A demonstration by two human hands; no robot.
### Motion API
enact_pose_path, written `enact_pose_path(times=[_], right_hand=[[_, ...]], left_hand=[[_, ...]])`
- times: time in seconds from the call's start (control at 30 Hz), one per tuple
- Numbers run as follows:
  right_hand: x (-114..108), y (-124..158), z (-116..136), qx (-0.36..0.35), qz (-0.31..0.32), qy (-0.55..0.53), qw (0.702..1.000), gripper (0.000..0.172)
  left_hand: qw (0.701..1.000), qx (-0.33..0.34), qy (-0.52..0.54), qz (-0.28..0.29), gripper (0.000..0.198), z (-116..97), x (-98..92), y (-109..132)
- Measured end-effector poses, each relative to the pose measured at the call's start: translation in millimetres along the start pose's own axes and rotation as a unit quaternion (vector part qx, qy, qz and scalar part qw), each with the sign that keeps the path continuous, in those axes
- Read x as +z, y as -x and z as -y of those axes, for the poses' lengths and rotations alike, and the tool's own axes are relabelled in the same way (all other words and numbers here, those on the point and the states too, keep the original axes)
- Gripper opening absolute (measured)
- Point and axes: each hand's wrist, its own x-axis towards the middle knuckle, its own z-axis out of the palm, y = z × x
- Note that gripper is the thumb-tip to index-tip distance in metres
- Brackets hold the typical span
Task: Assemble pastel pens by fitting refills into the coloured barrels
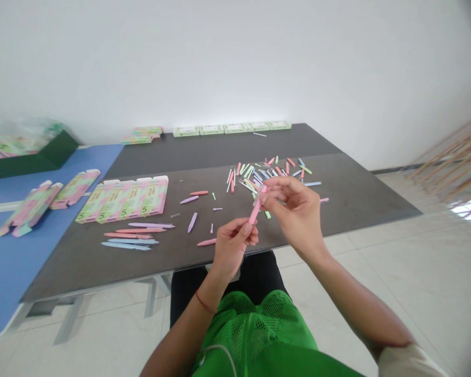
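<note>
A pink pen barrel (255, 212) is held tilted above the near part of the dark table. My left hand (233, 241) pinches its lower end between thumb and fingers. At the upper end, my right hand (296, 209) is closed with thumb and fingertips on the barrel, beside a small clear piece that I cannot fully make out. Behind my right hand lies a loose pile of coloured pen parts and white refills (255, 175). Left of my left hand are a pink pen piece (206, 242), a purple barrel (192, 222) and several small push-button parts (217, 209).
Finished-looking pens (131, 235) in purple, red and blue lie at left. Behind them stand flat printed boxes (133, 200); more boxes (231, 128) line the wall. Folded cartons (76, 188) and a dark green bin (58, 152) rest on the blue table (8, 283).
</note>
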Motion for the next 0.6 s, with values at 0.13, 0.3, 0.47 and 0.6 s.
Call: enact_pose_path(times=[0.13, 0.3, 0.47, 0.6], right_hand=[[0.4, 0.4, 1.4, -0.003, -0.006, 0.011, 1.0, 0.021], [-0.6, -0.2, 0.8, -0.013, 0.005, 0.03, 0.999, 0.021], [-2.1, -2.6, 1.1, -0.025, 0.002, 0.039, 0.999, 0.021], [-2.7, -3.4, 2.8, -0.026, 0.008, 0.046, 0.999, 0.02]], left_hand=[[1.0, 0.004, 0.014, -0.004, 0.023, -0.7, -0.4, 1.2], [1.0, 0.003, 0.021, 0.002, 0.021, -0.3, -0.4, 1.1], [0.999, -0.009, 0.038, 0.008, 0.02, 2.0, 1.1, 1.1], [0.998, -0.019, 0.051, 0.008, 0.027, 5.5, 1.7, 1.3]])
